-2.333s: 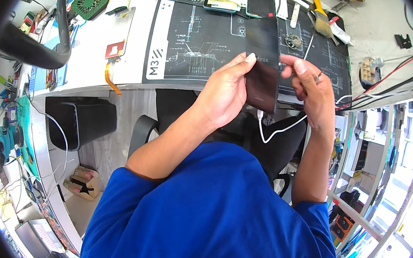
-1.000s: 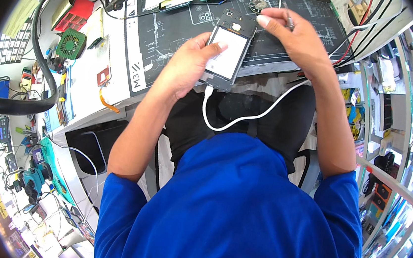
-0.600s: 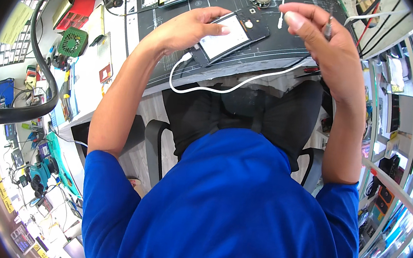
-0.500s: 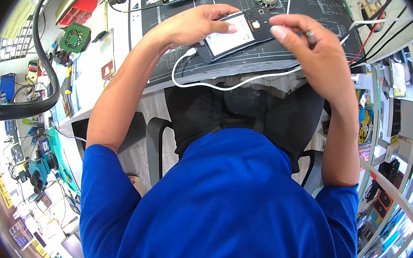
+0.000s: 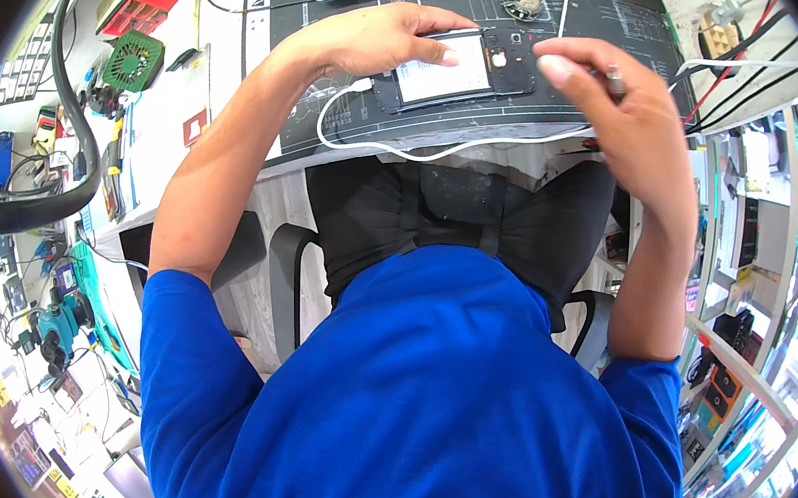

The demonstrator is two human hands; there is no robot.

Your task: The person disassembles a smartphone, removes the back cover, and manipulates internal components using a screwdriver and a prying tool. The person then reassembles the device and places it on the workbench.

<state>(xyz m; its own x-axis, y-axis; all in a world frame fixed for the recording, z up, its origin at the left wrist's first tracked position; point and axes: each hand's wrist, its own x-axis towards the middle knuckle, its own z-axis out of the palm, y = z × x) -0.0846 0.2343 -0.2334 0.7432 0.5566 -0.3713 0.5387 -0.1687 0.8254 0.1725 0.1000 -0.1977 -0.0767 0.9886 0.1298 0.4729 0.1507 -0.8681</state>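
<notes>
A smartphone [image 5: 455, 67] with its back cover off lies flat on the dark work mat [image 5: 583, 36], near the mat's near edge. The left hand [image 5: 381, 41] rests on the phone's left end, fingers curled over it and thumb pressed on its pale inner surface. The right hand [image 5: 614, 107] hovers just right of the phone, pinching a slim metal tool [image 5: 615, 76]. A white cable [image 5: 448, 143] loops from the phone's left end along the mat's near edge.

Green square fan [image 5: 133, 60] and red box [image 5: 146, 0] on tabletop [image 5: 166, 121], left; black hose [image 5: 57, 110] loops beside them.
</notes>
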